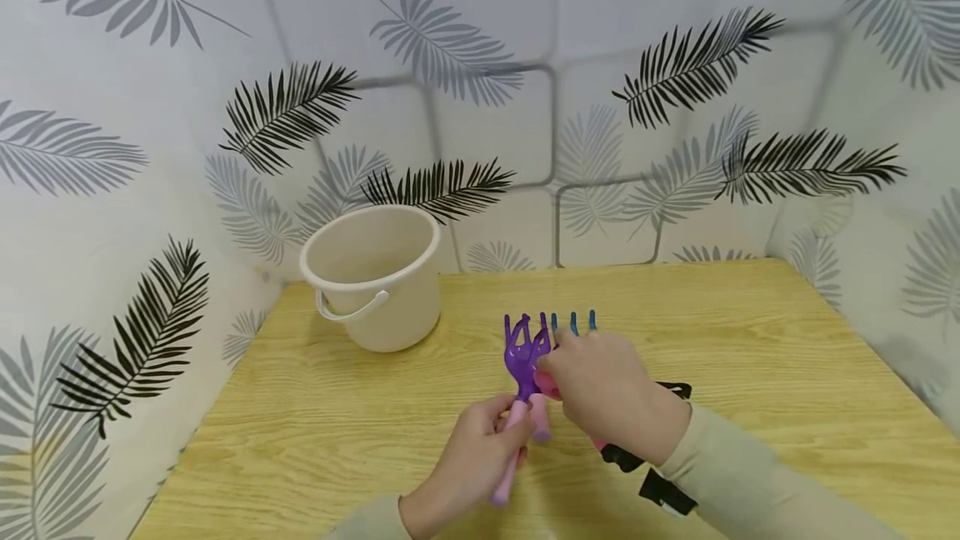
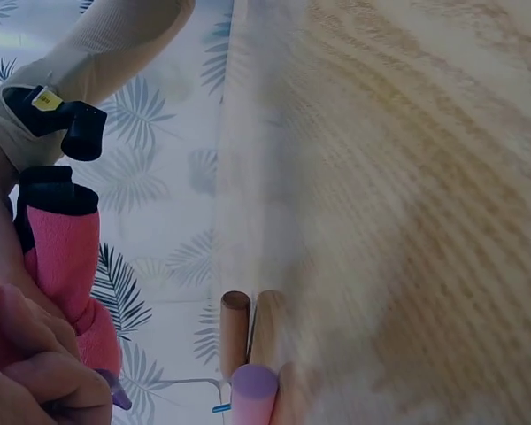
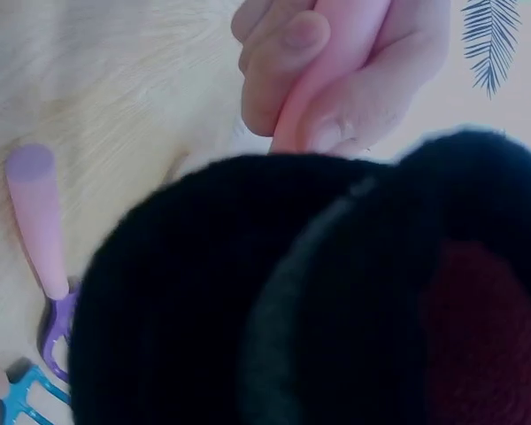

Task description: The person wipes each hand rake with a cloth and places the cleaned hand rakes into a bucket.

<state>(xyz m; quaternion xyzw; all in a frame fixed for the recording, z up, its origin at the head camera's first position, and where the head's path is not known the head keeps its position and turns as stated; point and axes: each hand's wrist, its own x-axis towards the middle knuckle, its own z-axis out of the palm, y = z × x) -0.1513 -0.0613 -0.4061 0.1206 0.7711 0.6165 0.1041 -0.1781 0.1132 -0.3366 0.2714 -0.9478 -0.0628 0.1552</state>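
Note:
My left hand (image 1: 480,440) grips the pink handle (image 1: 512,448) of a small purple garden fork (image 1: 522,363), its prongs pointing away. My right hand (image 1: 607,386) holds a pink fabric piece with a black end (image 2: 64,257), shaped like a glove with a cuff, against the fork's head. In the right wrist view the black fabric (image 3: 186,283) hides most of the work. A second purple tool with a pink handle (image 3: 37,217) lies on the table beside the held fork. Next to it is a blue fork (image 3: 22,398), partly behind my right hand in the head view.
A cream bucket (image 1: 416,298) with its handle down stands at the back left of the wooden table (image 1: 337,440). Brown handle ends (image 2: 235,332) show beside the pink one in the left wrist view. Leaf-patterned walls (image 1: 495,140) border the table's back and sides.

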